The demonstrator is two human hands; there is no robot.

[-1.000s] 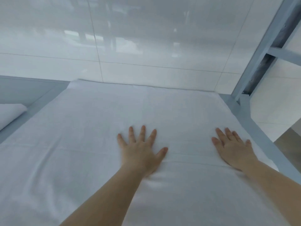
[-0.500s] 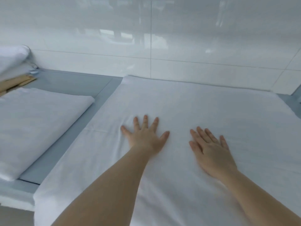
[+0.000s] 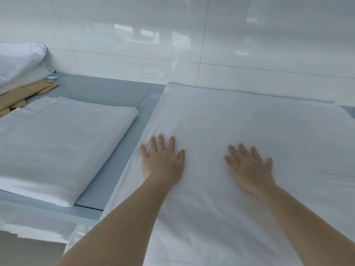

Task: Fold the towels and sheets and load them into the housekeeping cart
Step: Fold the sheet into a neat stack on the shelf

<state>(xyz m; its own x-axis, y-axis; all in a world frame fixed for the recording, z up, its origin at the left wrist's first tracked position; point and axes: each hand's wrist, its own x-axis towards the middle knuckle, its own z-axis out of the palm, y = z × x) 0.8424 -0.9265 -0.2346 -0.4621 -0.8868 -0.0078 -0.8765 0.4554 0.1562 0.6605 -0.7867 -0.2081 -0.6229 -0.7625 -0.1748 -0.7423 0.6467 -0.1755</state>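
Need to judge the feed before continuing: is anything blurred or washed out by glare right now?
Head view: right hand is motion-blurred, left hand sharper; glossy wall tiles show bright window reflections; the white sheet is evenly lit, with faint creases; wide-angle lens bends the edges.

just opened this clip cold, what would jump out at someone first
Two bare hands lie flat, fingers spread, on a big white sheet filling the centre and right: the left hand near its left edge, the right hand beside it. To the left, a folded white sheet rests on the grey table. At far left are a white bundle and brown cardboard pieces.
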